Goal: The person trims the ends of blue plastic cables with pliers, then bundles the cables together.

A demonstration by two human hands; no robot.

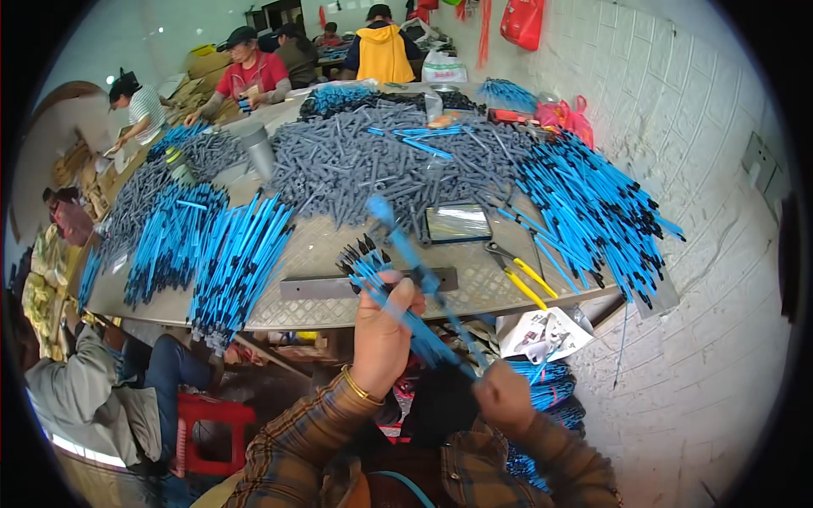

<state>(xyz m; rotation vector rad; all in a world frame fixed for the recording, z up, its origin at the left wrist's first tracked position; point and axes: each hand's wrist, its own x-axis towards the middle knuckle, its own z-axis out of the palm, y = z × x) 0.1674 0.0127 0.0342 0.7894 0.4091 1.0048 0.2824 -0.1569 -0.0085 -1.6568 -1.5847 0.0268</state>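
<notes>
My left hand (383, 339) is closed around a bundle of thin blue rods with black ends (359, 258), held above the table's front edge. The lower part of the bundle slants down to the right toward my lap. My right hand (506, 396), closed and smeared by motion, grips the lower end of a single blue rod with black parts (409, 251). This rod is blurred and passes close by the left hand's bundle; I cannot tell whether they touch. Behind the bundle, a flat grey metal bar (318, 288) lies along the table edge.
Yellow-handled pliers (521, 275) and a dark-framed tray (457, 224) lie ahead. Grey tubular parts (339, 161) are heaped behind them. Blue rods pile up at right (593, 207) and left (233, 262). A seated person (106, 389) is close at left, a red stool (212, 433) beside them.
</notes>
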